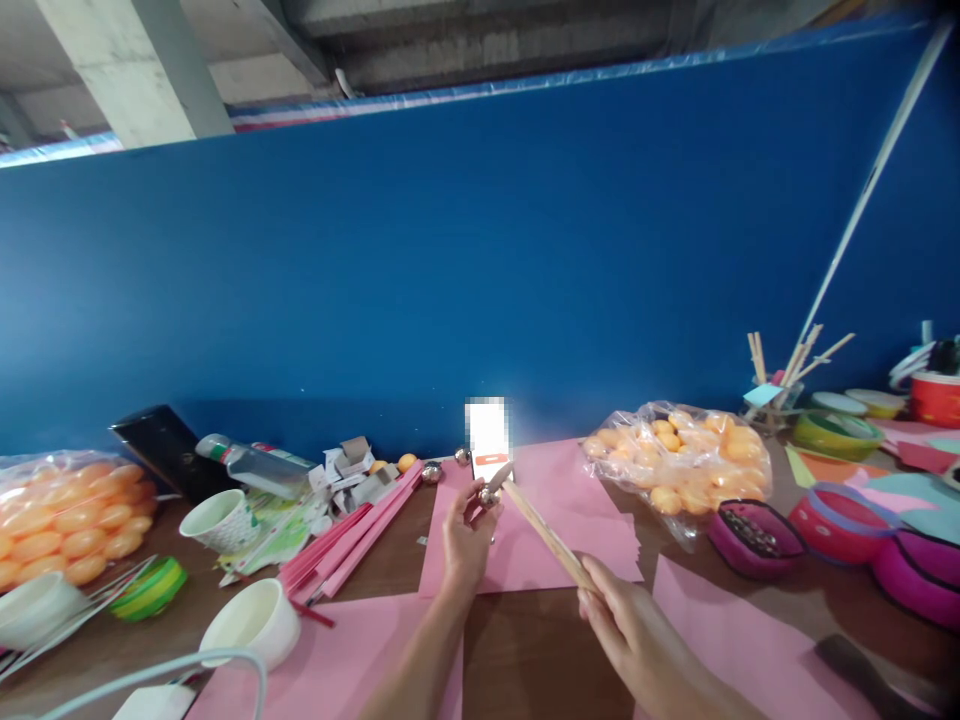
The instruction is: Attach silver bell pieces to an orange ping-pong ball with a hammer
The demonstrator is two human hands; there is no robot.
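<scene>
My right hand (619, 615) is wrapped around the light wooden handle of a hammer (547, 535); its small grey head sits right by my left fingertips. Pinched in my left hand (469, 540) is a small shiny metal ball (489, 495), partly covered by the fingers and the hammer head. Just behind stands a lit phone (489, 445) with a blurred screen. Two similar shiny balls, one of them a silvery ball (431, 472), lie left of the phone. Pink paper (551, 555) is spread beneath both hands.
Bags of orange balls (690, 455) lie on both sides. At left are a white bowl (251, 625), a patterned cup (219, 520), a bottle (255, 465) and pink strips (360, 540). Purple containers (754, 540) and a jar of sticks (776, 400) stand right. A blue partition (480, 250) rises behind.
</scene>
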